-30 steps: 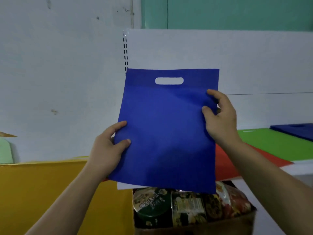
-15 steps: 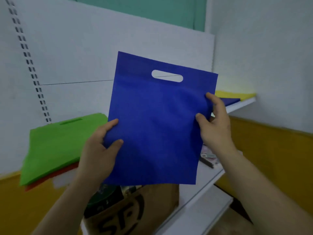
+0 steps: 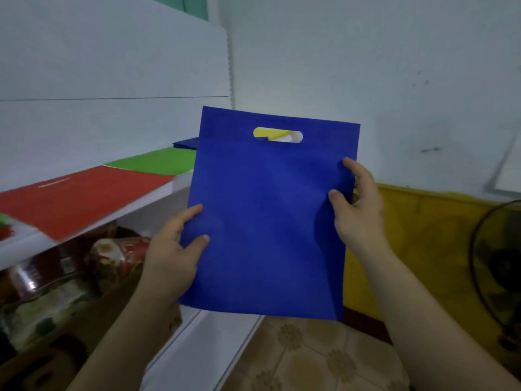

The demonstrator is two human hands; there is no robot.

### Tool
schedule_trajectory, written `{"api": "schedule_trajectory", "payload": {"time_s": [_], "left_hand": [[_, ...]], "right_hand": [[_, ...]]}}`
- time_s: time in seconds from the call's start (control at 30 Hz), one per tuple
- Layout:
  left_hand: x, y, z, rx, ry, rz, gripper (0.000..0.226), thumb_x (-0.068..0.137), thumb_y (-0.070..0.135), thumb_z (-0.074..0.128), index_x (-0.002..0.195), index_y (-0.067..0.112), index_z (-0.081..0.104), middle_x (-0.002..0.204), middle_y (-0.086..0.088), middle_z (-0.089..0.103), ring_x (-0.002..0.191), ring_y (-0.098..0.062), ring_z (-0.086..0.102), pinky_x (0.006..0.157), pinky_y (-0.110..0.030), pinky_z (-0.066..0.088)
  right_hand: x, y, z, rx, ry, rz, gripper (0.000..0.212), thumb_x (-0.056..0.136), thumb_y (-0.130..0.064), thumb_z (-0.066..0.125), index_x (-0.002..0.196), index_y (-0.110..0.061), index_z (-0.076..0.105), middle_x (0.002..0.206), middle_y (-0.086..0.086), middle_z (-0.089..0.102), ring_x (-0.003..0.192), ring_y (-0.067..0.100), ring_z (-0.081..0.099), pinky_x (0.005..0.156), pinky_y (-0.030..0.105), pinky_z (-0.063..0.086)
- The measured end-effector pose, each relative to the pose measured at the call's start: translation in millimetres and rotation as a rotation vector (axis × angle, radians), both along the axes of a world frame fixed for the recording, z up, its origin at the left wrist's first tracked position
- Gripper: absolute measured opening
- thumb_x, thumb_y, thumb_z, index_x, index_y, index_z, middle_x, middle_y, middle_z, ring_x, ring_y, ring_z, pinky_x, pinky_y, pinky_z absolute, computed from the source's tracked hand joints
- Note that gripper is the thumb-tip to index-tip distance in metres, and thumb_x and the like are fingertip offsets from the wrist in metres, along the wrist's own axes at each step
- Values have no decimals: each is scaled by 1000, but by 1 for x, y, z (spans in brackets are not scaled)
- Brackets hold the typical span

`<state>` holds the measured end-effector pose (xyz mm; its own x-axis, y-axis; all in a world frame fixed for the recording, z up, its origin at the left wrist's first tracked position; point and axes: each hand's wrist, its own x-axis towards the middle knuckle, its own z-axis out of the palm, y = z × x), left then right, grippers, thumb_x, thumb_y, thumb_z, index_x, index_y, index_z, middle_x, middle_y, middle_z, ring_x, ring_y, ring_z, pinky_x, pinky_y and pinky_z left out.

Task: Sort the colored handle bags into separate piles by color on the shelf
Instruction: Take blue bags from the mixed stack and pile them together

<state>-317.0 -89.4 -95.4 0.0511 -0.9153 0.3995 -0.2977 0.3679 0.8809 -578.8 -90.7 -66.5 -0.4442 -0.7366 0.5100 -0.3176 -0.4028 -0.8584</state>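
The left hand [image 3: 174, 261] and right hand [image 3: 358, 210] each pinched a side edge of the blue bag [image 3: 267, 215], held upright before the far end of the shelf [image 3: 180, 182] and hiding it. A yellow bag [image 3: 263, 132] showed through its handle slot. A red bag [image 3: 81, 196], green bag [image 3: 158, 163] and blue pile [image 3: 186, 143] lay along the shelf, with snack packets [image 3: 112, 255] beneath, a fan [image 3: 499, 266] at right, and a tiled floor [image 3: 310, 356].

I see a pale wall [image 3: 366, 52] above a yellow band [image 3: 423, 235]; patterned floor tiles [image 3: 310, 359] below; a dark fan [image 3: 504, 266] at right.
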Motion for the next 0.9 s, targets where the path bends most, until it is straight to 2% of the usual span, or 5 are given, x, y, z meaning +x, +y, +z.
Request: {"api": "schedule_trajectory", "payload": {"time_s": [0.13, 0.23, 0.37, 0.63, 0.9], "left_hand": [[-68, -12, -11, 54, 75, -77, 42, 91, 4, 56, 118, 37, 52, 119, 18, 43, 90, 9, 50, 85, -26, 47], [-111, -21, -17, 64, 95, -117, 42, 91, 3, 55, 118, 36, 52, 122, 14, 46, 95, 2, 53, 84, -27, 50], [-153, -36, -23, 76, 102, -168, 42, 91, 1, 55, 118, 33, 52, 125, 10, 48, 93, 4, 54, 68, -9, 46], [-205, -108, -31, 83, 40, -274, 43, 93, 8, 55, 118, 42, 50, 124, 16, 49, 107, -4, 53, 89, -30, 49], [-235, -209, -27, 84, 75, -387, 44, 93, 11, 55, 121, 45, 50, 117, 28, 46, 103, 6, 49, 86, -26, 48]], "right_hand": [[-64, 9, -11, 35, -17, -105, 48, 96, -10, 53, 134, -36, 43, 122, -28, 38, 89, -33, 38, 69, 1, 41], [-105, 11, -18, 46, -13, -147, 47, 96, -11, 53, 134, -37, 43, 121, -29, 38, 92, -30, 40, 73, 4, 40], [-146, 5, -24, 59, -23, -198, 48, 95, -11, 54, 133, -39, 44, 111, -37, 39, 93, -29, 40, 75, 4, 40], [-191, -41, -37, 72, -60, -304, 47, 96, -13, 53, 134, -39, 43, 124, -26, 38, 95, -22, 42, 64, 2, 43], [-214, -114, -30, 68, -49, -392, 46, 96, -14, 53, 134, -39, 42, 129, -22, 37, 106, -4, 45, 72, 10, 47]]}}
